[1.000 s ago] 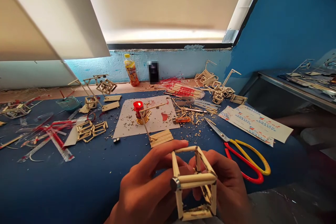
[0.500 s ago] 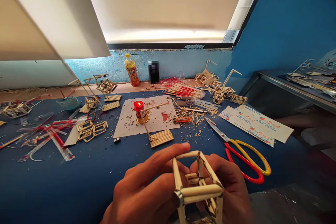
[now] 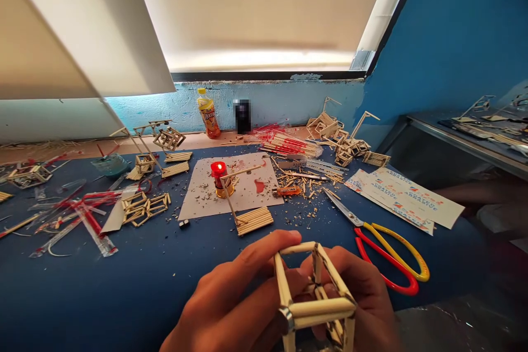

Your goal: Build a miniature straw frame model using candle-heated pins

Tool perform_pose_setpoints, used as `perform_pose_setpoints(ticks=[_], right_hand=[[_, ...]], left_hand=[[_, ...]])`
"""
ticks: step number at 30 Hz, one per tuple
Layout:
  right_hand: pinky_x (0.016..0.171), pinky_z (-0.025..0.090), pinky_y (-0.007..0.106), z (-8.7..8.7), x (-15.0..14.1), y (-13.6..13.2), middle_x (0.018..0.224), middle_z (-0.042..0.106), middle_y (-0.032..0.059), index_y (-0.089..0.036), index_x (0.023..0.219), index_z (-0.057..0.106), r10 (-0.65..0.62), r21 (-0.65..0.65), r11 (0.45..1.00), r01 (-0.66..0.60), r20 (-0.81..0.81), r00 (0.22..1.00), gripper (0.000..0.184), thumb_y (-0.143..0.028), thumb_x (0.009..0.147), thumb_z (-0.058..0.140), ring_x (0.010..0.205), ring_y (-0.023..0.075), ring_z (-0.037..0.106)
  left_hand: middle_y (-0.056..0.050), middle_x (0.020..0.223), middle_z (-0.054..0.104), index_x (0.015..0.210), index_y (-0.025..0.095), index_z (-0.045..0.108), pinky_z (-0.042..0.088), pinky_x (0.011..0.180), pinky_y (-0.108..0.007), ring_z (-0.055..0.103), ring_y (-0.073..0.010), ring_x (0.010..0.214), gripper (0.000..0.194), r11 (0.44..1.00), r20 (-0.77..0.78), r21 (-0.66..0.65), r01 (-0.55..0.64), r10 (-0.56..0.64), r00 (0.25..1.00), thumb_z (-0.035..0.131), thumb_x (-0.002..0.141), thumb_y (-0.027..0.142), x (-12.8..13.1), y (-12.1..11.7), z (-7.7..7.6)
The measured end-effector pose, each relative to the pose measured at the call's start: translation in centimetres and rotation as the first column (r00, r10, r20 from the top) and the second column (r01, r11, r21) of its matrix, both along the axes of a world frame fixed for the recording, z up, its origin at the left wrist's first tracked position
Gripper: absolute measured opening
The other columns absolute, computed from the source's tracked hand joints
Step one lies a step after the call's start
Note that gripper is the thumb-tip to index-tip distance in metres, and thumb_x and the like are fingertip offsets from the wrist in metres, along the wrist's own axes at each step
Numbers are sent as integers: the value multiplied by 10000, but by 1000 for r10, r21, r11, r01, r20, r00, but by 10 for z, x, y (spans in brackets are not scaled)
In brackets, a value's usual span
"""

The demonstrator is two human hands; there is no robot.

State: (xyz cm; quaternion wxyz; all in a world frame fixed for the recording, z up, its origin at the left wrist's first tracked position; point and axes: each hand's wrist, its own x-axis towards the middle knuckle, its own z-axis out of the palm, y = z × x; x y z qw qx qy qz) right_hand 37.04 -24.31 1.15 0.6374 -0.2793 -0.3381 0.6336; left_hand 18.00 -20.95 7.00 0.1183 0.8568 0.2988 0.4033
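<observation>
A cube of wooden sticks [image 3: 317, 306] is at the near edge of the view, toward six o'clock, a shiny rounded piece [image 3: 286, 319] at its near left corner. The left hand [image 3: 239, 291] has its grip closed on the cube's left side; the right hand's [image 3: 367, 286] grip holds the far right side, its fingertips partly hidden behind the sticks. From the cube, a slatted stick platform [image 3: 256, 221] lies near eleven o'clock on the blue surface [image 3: 115, 286], with a lit red candle [image 3: 219, 169] beyond it on a pale sheet [image 3: 198, 206]. Scissors [image 3: 363, 225] lie between one and two o'clock, printed sheets [image 3: 412, 201] past them. Joined stick frames [image 3: 146, 209] sit at ten o'clock, a yellow-capped bottle [image 3: 209, 115] farther off at eleven.
</observation>
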Motion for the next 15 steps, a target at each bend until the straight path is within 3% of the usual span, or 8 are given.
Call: perform_pose_setpoints(ticks=[4,9,15], right_hand=[[459,437,226,-9,0,-1,791,648,12,-248,844,727,35,32,999,-36,18,999,43,-283,864,739,505,108,562],[495,472,233,-3,-2,0,875,696,17,-275,869,741,21,60,998,-22,20,1000,12,-287,871,742,556,117,608],[516,518,238,-1,0,-1,891,701,40,-257,904,760,-11,127,992,7,35,999,57,-218,896,720,599,127,628]], left_hand=[[35,1423,648,1176,298,713,622,912,-185,767,-196,1051,325,999,-50,31,44,-42,998,755,874,185,-2,2,3],[15,1437,639,1276,277,660,619,899,-168,761,-208,1070,461,997,-74,-7,72,-72,995,737,855,107,-5,0,2],[16,1436,641,1310,269,637,608,947,-197,771,-198,1037,443,995,-67,-15,97,-97,993,745,889,187,-4,1,1]])
